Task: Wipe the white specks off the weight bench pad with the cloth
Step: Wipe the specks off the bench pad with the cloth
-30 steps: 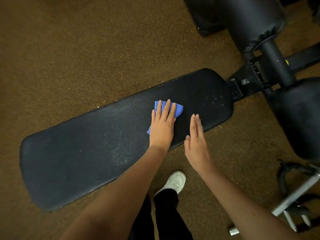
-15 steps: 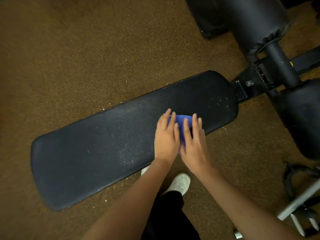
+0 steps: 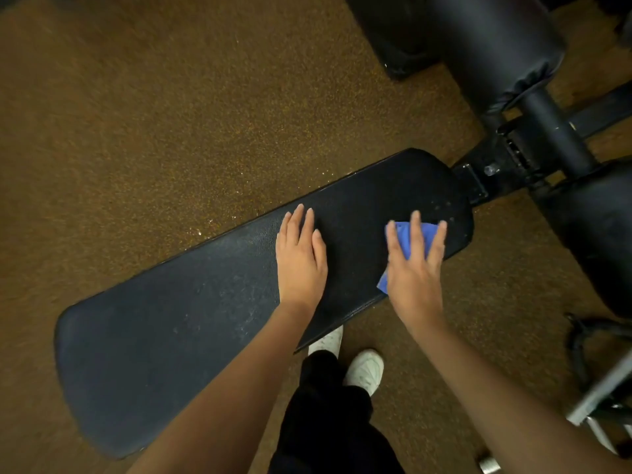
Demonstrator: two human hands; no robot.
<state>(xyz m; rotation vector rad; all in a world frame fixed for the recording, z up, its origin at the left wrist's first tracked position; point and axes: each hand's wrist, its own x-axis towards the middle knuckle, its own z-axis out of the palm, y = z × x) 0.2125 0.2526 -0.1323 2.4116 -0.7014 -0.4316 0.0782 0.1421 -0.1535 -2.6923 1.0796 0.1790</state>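
The long black bench pad (image 3: 178,323) runs from lower left to upper right. My right hand (image 3: 415,268) lies flat with spread fingers on the blue cloth (image 3: 403,241), pressing it onto the pad's right end. A few white specks (image 3: 441,208) sit just beyond the cloth near the pad's rounded tip. Faint pale smears (image 3: 239,313) mark the pad's middle. My left hand (image 3: 301,258) rests flat on the pad, fingers straight, to the left of the cloth and apart from it.
Black padded rollers (image 3: 492,46) and the bench's metal frame (image 3: 513,159) stand at the upper right. A dark handle and a metal bar (image 3: 602,388) lie at the lower right. My white shoes (image 3: 362,367) stand by the pad's near edge. White crumbs dot the brown floor (image 3: 205,227).
The cloth passed from under my left hand to under my right hand. My right hand slid it toward the pad's right end, and my left hand moved back to the left.
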